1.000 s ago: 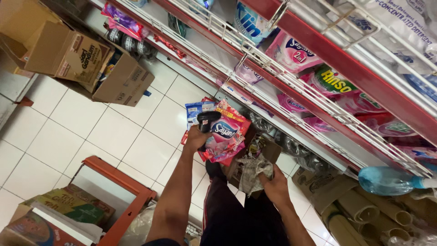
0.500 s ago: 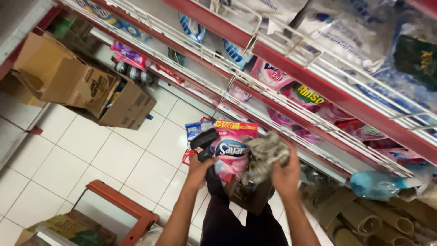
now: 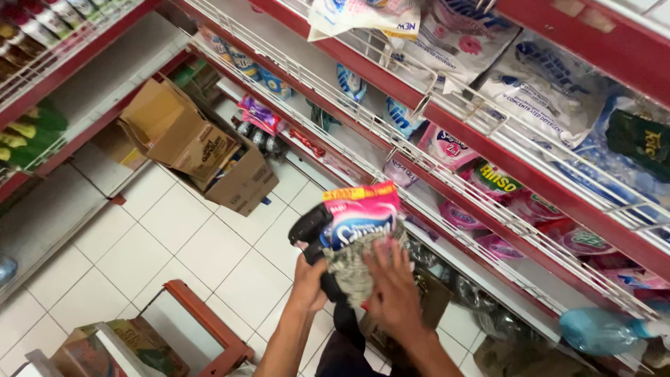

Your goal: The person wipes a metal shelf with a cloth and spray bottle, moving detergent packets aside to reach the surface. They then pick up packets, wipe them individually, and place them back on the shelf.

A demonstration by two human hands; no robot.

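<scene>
The left hand grips a black handheld device and props up a pink and blue pouch near the middle of the view. The right hand, fingers spread, presses a grey cloth against the pouch's lower part. At two o'clock run red wire shelves of pouches; at ten o'clock sit open cardboard boxes on the tiled floor.

Your right hand covered the lower part of the pink pouch, and its grey bottom was blurred. Your left hand hid most of the black device, so its kind stayed unclear. The picture's bottom edge cut off both your forearms.
</scene>
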